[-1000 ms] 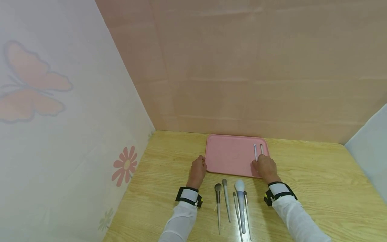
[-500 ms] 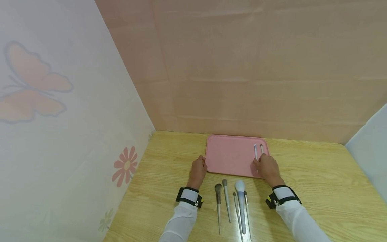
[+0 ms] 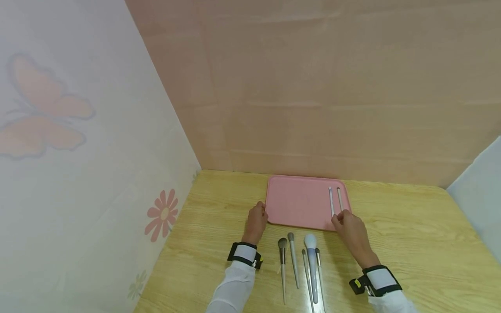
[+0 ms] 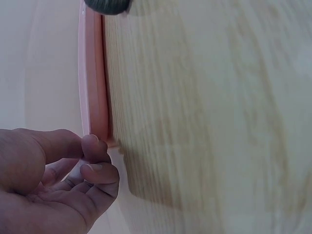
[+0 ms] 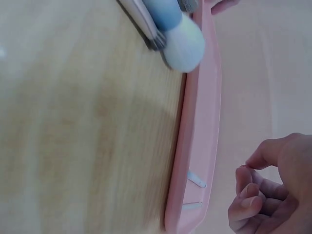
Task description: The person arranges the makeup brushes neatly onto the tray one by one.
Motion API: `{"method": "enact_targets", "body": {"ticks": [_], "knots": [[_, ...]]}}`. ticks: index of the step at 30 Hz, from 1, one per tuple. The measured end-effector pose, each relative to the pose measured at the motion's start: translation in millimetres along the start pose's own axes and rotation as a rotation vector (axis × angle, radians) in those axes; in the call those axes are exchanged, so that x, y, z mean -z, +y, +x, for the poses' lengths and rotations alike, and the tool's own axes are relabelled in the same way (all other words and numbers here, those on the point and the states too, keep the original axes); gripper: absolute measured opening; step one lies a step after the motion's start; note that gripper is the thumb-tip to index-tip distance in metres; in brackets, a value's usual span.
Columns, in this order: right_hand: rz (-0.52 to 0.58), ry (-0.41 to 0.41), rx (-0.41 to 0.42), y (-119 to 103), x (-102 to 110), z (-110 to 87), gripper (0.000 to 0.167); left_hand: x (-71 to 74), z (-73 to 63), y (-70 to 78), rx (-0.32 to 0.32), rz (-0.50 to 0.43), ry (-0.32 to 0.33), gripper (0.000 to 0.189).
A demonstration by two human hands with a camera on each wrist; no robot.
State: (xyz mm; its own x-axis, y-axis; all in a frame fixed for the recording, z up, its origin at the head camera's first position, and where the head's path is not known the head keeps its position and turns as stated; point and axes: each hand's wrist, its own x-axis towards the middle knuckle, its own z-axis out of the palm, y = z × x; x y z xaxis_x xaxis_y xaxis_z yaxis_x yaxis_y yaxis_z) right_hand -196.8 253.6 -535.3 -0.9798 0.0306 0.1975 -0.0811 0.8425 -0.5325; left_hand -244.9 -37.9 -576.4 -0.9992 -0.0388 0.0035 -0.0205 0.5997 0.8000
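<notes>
At the pink tray's [image 3: 299, 202] near left corner, my left hand [image 3: 255, 224] pinches the rim; the left wrist view shows thumb and forefinger meeting at the tray edge [image 4: 92, 78]. Two slim makeup brushes lie side by side in the tray's right part, one pale lilac brush [image 3: 331, 201] and one brush with a small dark tip [image 3: 339, 198]. My right hand [image 3: 354, 234] hovers over the tray's near right corner, close to their handle ends. In the right wrist view its loosely bent fingers [image 5: 245, 207] hold nothing, apart from the two handles [image 5: 197, 180].
Several brushes lie on the wooden table [image 3: 207, 248] in front of the tray, between my forearms: a large white-headed brush [image 3: 310, 240], a dark fluffy brush [image 3: 282, 243], a grey-headed brush [image 3: 291, 236] and thinner ones. A fabric-covered wall [image 3: 313, 108] rises behind the tray.
My right hand has drawn back toward me and to the right, leaving more of the two brushes in the tray uncovered. The left hand and the tray have stayed in place.
</notes>
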Motion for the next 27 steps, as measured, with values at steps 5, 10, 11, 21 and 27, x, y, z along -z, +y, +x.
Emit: {"method": "enact_targets", "body": {"ticks": [5,10,11,21,27], "knots": [[0.002,-0.004,0.002,-2.5,9.7,-14.7,0.025,-0.3,3.1,0.2,-0.008,0.003,0.001,0.021],[0.0,-0.01,0.017,-6.2,13.4,-33.7,0.024,-0.7,2.8,-1.2,0.0,-0.006,-0.006,0.021],[-0.001,-0.013,0.017,-7.3,13.8,-37.7,0.024,-1.0,2.7,-1.2,0.001,-0.008,-0.008,0.021],[0.008,-0.134,-0.011,-19.2,15.9,-75.7,0.018,0.0,1.2,2.2,0.008,-0.01,-0.014,0.021],[0.068,-0.242,-0.09,-29.2,9.3,-97.9,0.017,0.5,-0.4,1.9,-0.014,0.014,0.006,0.02]]}}
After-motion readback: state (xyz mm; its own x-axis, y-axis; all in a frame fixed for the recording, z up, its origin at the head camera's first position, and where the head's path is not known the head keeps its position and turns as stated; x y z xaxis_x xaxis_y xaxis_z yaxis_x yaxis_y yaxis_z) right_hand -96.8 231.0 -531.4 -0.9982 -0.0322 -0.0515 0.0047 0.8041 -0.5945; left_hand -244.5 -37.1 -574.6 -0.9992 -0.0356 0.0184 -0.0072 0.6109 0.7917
